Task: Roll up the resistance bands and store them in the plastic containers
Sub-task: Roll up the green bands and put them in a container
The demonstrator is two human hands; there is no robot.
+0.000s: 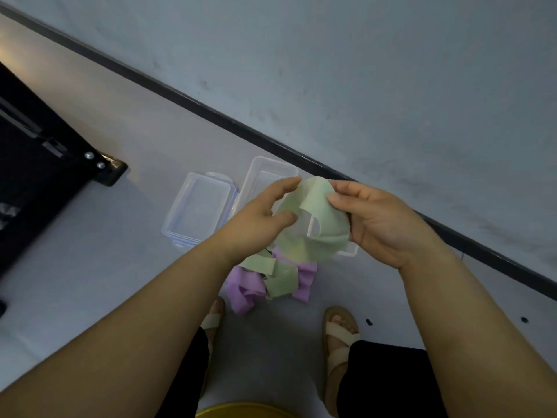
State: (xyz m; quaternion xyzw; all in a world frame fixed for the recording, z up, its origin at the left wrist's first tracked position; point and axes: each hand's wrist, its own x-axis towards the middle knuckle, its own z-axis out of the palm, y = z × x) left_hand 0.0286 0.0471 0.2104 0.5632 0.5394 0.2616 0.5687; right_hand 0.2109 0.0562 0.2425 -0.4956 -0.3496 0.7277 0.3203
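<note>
A pale green resistance band hangs in a loose loop between my two hands, above the floor. My left hand holds its left side with thumb and fingers. My right hand pinches its upper right edge. Below them lies a pile of purple bands and green bands on the floor. One clear plastic container stands open behind the held band, mostly hidden by it. A clear lid or second container lies to its left.
A dark baseboard runs diagonally along the grey wall behind the containers. A black piece of furniture stands at the left. My sandalled feet are just below the pile. A yellow edge shows at the bottom.
</note>
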